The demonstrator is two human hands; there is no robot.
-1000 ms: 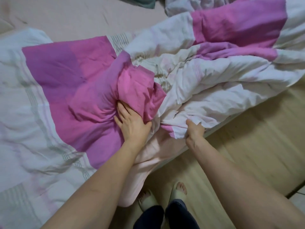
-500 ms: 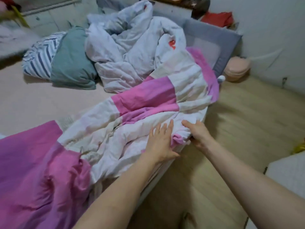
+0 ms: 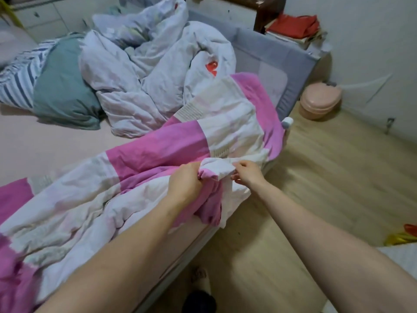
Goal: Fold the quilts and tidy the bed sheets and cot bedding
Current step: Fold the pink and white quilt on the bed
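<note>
The pink-and-white quilt lay along the near edge of the bed, its lower left portion cut off by the frame. The left hand gripped a bunched fold of the quilt with curled fingers. The right hand pinched the same white fold just beside it. No legible writing was visible; a red mark on the crumpled white quilt could not be read. The grey cot rail stood behind.
</note>
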